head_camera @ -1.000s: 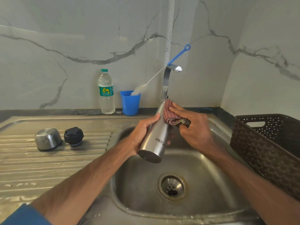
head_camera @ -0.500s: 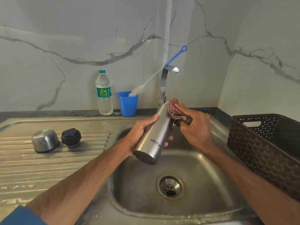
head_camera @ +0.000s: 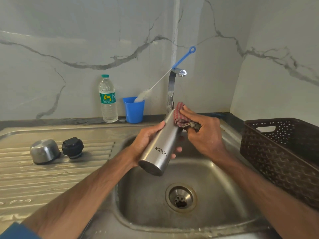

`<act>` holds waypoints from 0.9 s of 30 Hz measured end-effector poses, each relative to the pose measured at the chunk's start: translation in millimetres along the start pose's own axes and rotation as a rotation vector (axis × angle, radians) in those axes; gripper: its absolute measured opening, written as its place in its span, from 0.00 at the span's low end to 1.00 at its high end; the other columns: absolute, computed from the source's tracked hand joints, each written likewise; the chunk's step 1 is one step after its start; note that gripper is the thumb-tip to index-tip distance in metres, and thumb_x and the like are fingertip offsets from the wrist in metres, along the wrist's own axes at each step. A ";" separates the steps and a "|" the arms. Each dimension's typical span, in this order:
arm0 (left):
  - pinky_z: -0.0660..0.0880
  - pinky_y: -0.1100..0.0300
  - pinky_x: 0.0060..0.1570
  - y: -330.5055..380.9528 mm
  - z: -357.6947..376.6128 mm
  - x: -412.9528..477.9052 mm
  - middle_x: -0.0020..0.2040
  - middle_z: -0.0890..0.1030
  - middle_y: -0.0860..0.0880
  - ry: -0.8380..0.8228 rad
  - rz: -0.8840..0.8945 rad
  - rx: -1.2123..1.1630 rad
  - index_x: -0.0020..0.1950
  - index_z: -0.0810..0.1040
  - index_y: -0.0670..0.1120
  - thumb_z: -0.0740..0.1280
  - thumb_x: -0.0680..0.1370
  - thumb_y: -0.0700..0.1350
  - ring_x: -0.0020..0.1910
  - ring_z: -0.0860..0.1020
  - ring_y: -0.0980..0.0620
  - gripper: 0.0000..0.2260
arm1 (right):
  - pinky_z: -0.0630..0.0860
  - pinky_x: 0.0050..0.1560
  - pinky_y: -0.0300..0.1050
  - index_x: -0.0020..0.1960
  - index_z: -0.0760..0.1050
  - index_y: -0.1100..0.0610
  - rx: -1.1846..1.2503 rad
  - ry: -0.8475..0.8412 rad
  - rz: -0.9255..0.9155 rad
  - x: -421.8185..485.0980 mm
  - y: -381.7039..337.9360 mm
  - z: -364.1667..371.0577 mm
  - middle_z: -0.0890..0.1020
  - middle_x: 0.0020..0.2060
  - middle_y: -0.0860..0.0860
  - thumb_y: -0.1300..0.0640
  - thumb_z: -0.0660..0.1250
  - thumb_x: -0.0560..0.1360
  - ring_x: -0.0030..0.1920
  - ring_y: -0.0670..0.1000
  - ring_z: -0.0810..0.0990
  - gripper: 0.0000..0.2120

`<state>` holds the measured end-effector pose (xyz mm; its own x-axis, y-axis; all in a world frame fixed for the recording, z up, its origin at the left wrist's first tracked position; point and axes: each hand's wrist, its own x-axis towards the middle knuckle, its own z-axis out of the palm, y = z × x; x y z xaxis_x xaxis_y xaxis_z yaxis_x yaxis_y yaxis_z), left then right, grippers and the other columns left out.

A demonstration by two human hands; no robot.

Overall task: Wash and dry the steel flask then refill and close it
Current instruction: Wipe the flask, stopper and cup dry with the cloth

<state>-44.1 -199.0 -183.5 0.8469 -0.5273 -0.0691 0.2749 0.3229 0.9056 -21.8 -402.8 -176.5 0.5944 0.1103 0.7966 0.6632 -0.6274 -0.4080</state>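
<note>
The steel flask (head_camera: 159, 147), marked MILTON, is tilted over the sink (head_camera: 215, 195) with its base toward me. My left hand (head_camera: 146, 140) grips its lower body. My right hand (head_camera: 202, 133) holds a red checked cloth (head_camera: 180, 116) against the flask's upper end, near the neck. The flask's mouth is hidden behind the cloth. On the draining board (head_camera: 51, 178) to the left lie the steel cup lid (head_camera: 44, 151), upside down, and the black stopper (head_camera: 72, 147).
A plastic water bottle (head_camera: 107, 99) and a blue cup (head_camera: 133, 110) holding a bottle brush (head_camera: 165, 77) stand at the back wall. The tap (head_camera: 172, 87) rises behind the flask. A dark brown plastic basket (head_camera: 283, 157) sits to the right of the sink.
The cloth and my right hand have slid a little up the flask toward its neck. The flask has stayed tilted in my left hand.
</note>
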 end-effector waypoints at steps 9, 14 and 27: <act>0.84 0.50 0.45 3.6 2.2 -0.9 0.55 0.86 0.39 0.115 0.029 0.143 0.67 0.78 0.38 0.63 0.83 0.55 0.47 0.85 0.42 0.23 | 0.72 0.72 0.39 0.68 0.81 0.57 0.048 0.000 0.040 -0.1 -7.9 -2.7 0.80 0.67 0.54 0.74 0.69 0.66 0.67 0.47 0.79 0.31; 0.83 0.52 0.43 3.5 1.4 -0.6 0.50 0.85 0.37 0.176 0.044 0.168 0.60 0.81 0.38 0.64 0.81 0.57 0.43 0.85 0.42 0.23 | 0.75 0.70 0.46 0.67 0.81 0.56 0.060 -0.070 0.000 -3.3 -11.9 -0.6 0.80 0.67 0.53 0.72 0.71 0.69 0.68 0.47 0.79 0.28; 0.82 0.49 0.43 5.3 -10.9 -0.4 0.50 0.84 0.32 0.304 0.128 0.169 0.47 0.89 0.43 0.67 0.81 0.57 0.41 0.83 0.38 0.19 | 0.81 0.62 0.40 0.61 0.85 0.55 0.415 -0.199 0.172 -7.7 -30.1 -0.1 0.85 0.60 0.49 0.76 0.70 0.68 0.61 0.40 0.83 0.26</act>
<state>-38.0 -188.6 -183.3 0.9731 -0.2251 -0.0486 0.1002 0.2240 0.9694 -46.4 -384.8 -170.3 0.7596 0.2030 0.6179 0.6492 -0.2933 -0.7017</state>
